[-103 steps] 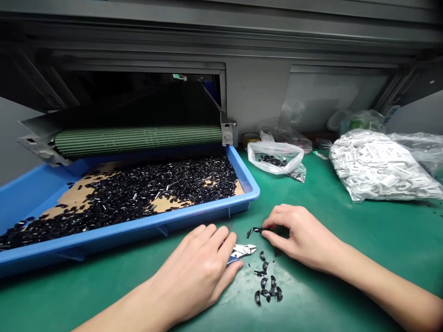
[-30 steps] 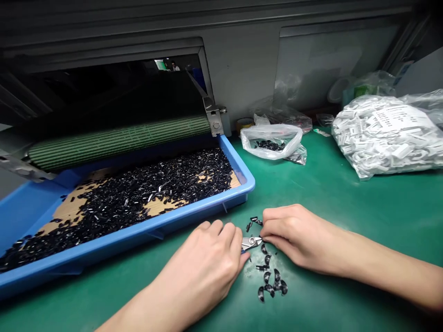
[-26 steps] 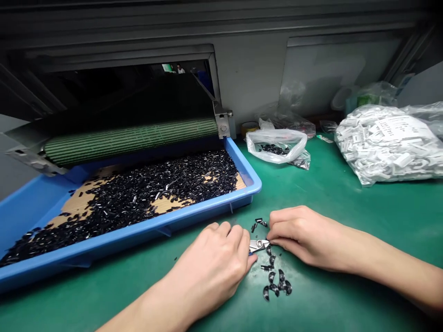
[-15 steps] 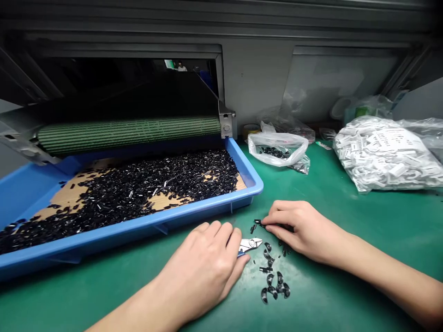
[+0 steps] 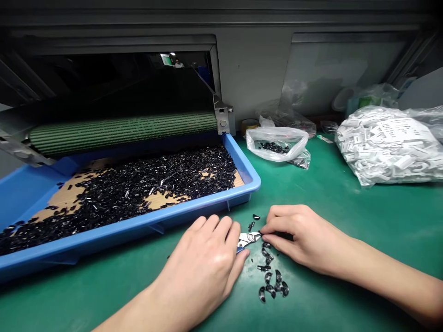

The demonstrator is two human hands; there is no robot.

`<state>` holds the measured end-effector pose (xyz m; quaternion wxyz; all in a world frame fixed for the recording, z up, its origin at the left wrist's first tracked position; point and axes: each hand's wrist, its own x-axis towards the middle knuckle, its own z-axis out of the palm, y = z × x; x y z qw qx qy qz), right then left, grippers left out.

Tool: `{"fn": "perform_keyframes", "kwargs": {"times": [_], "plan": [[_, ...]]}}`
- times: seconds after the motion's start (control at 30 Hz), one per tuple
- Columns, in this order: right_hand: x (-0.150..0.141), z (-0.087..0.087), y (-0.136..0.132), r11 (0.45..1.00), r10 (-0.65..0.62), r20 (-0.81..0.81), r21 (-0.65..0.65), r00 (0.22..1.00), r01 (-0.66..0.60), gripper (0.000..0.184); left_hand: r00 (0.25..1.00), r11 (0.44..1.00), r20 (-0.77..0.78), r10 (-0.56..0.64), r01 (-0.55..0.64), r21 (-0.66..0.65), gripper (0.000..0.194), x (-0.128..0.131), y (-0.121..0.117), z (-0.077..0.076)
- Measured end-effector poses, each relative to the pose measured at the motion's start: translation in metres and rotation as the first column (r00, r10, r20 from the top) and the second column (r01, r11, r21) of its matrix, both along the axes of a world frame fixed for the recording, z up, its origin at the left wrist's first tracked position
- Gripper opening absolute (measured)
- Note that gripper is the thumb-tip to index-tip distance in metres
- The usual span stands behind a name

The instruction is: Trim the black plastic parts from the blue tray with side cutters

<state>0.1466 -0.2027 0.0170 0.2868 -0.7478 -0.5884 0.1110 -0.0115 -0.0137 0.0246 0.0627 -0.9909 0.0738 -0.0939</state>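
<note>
My left hand (image 5: 209, 263) is closed around a pair of cutting pliers (image 5: 248, 238) with blue handles, its silver jaws pointing right. My right hand (image 5: 297, 237) pinches a small black plastic part (image 5: 260, 234) at the jaw tips; the fingers hide most of it. Just beyond the jaws lie a black half-round piece (image 5: 256, 216) and a short ridged black piece (image 5: 251, 226). Nearer me, several curved black pieces (image 5: 278, 276) are strewn over the green table (image 5: 321, 290).
A blue tray (image 5: 194, 207) full of small black parts (image 5: 180, 170) stands at left, under the green-ridged end of a conveyor belt (image 5: 128, 131). Behind my right hand sit an open plastic bag (image 5: 294, 138) of black parts and a large bag of white parts (image 5: 391, 147).
My right hand has brought a small black part down and left to the pliers' tips. A black half-round piece now lies loose beyond them. The left hand has barely moved.
</note>
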Motion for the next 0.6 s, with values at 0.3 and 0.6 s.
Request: {"fn": "perform_keyframes", "kwargs": {"times": [0.3,0.6], "plan": [[-0.004,-0.004,0.0,0.999,0.017,-0.019,0.04,1.0,-0.017,0.022,0.998,0.996,-0.056,-0.034,0.039,0.079,0.032,0.005,0.0,0.006],[0.0,0.001,0.002,0.998,0.069,0.017,0.012,0.998,-0.069,0.024,0.978,0.981,-0.166,-0.123,0.145,0.129,0.027,0.015,0.002,0.015]]}}
